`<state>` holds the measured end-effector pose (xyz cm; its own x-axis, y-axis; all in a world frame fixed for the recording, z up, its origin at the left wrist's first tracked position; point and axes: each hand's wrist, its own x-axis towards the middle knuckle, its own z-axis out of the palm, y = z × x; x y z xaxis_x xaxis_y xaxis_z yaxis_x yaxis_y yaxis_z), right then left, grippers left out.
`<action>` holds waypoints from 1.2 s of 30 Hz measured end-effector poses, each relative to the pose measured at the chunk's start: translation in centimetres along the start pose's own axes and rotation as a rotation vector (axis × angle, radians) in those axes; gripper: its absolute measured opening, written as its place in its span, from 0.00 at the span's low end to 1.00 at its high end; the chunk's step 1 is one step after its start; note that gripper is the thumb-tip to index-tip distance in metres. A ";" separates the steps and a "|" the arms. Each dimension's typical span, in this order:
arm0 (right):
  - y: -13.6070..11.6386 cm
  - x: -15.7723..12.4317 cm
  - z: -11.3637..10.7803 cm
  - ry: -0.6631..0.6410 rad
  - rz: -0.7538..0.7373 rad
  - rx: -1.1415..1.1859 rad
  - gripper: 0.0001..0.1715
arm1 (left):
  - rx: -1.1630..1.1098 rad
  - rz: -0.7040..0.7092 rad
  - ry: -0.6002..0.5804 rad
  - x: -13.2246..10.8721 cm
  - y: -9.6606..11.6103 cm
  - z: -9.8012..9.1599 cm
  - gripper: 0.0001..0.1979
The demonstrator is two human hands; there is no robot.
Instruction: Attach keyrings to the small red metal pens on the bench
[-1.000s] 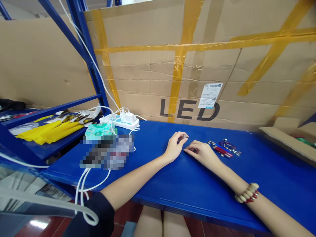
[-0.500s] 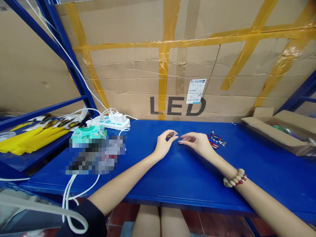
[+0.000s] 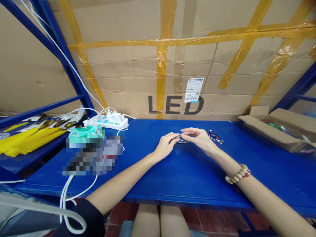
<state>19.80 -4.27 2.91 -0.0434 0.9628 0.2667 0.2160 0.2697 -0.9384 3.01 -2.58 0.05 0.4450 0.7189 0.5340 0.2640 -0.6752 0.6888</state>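
My left hand (image 3: 167,145) and my right hand (image 3: 197,138) meet above the blue tabletop (image 3: 158,177), both with fingers closed in a pinch. Between the fingertips is a small shiny metal piece (image 3: 180,136), mostly covered by the fingers. A small dark and silver loop (image 3: 182,141) shows just below the right fingertips; whether it joins the metal piece I cannot tell. Just beyond my right hand lies a pile of small metal pieces with red and blue parts (image 3: 217,138), partly hidden by that hand.
An open cardboard box (image 3: 291,130) stands at the right. On the left are a white power strip (image 3: 115,122) with cables, a green plastic piece (image 3: 85,131) and yellow packets (image 3: 32,140). A large taped carton (image 3: 123,75) closes off the back.
My hands have come together, fingertips now meeting where there was a gap. The small metal piece is now between both hands. The view has shifted slightly.
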 end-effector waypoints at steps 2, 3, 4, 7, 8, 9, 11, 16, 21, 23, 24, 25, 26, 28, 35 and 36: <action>-0.3 0.0 -0.4 -0.026 0.034 -0.031 0.27 | 0.047 0.048 -0.016 -0.2 -0.2 0.1 0.12; -0.5 0.0 -0.5 -0.035 0.033 -0.056 0.26 | 0.070 0.071 -0.019 -0.3 -0.2 0.1 0.12; -0.6 0.0 -0.7 -0.044 0.020 -0.084 0.25 | 0.091 0.093 -0.023 -0.4 -0.3 0.1 0.12; -0.8 -0.1 -0.8 -0.075 -0.044 -0.165 0.22 | 0.154 0.143 -0.040 -0.9 -0.2 0.1 0.13; -0.7 -0.1 -0.8 -0.082 -0.061 -0.186 0.22 | 0.180 0.154 -0.043 -1.0 -0.1 0.0 0.13; -0.6 -0.1 -0.8 -0.088 -0.070 -0.204 0.22 | 0.209 0.166 -0.043 -1.1 -0.1 0.0 0.14; -0.3 -0.1 -0.6 -0.089 -0.071 -0.228 0.23 | 0.272 0.199 -0.041 -1.3 -0.2 0.0 0.14; 0.4 -0.5 0.2 -0.083 0.055 -0.183 0.25 | 0.437 0.291 -0.047 -1.3 -0.6 -0.4 0.17; 0.1 -1.1 0.9 -0.090 0.262 -0.010 0.26 | 0.521 0.306 -0.085 -0.9 -0.3 -1.2 0.17; 0.1 -1.1 1.0 -0.135 0.312 0.070 0.26 | 0.508 0.282 -0.108 -0.8 -0.2 -1.3 0.17; 0.1 -1.1 1.0 -0.158 0.318 0.094 0.25 | 0.495 0.268 -0.118 -0.8 -0.1 -1.4 0.17; 0.2 -1.1 1.0 -0.176 0.310 0.103 0.25 | 0.482 0.251 -0.125 -0.7 -0.1 -1.3 0.17; 0.3 -1.0 1.0 -0.182 0.292 0.098 0.26 | 0.469 0.230 -0.128 -0.7 -0.1 -1.3 0.17; 0.5 -0.8 0.9 -0.169 0.244 0.049 0.27 | 0.451 0.183 -0.118 -0.6 0.0 -1.1 0.16; 0.1 -0.2 -0.1 0.029 -0.329 -0.402 0.22 | 0.403 0.031 -0.132 0.0 0.2 -0.9 0.14; 0.1 -0.2 -0.4 0.001 -0.419 -0.447 0.20 | 0.398 0.030 -0.152 0.0 0.1 -0.9 0.13</action>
<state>20.21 -4.42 2.87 -0.2123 0.7762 0.5937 0.5690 0.5921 -0.5706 2.30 -2.52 0.58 0.5710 0.6854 0.4519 0.5454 -0.7281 0.4152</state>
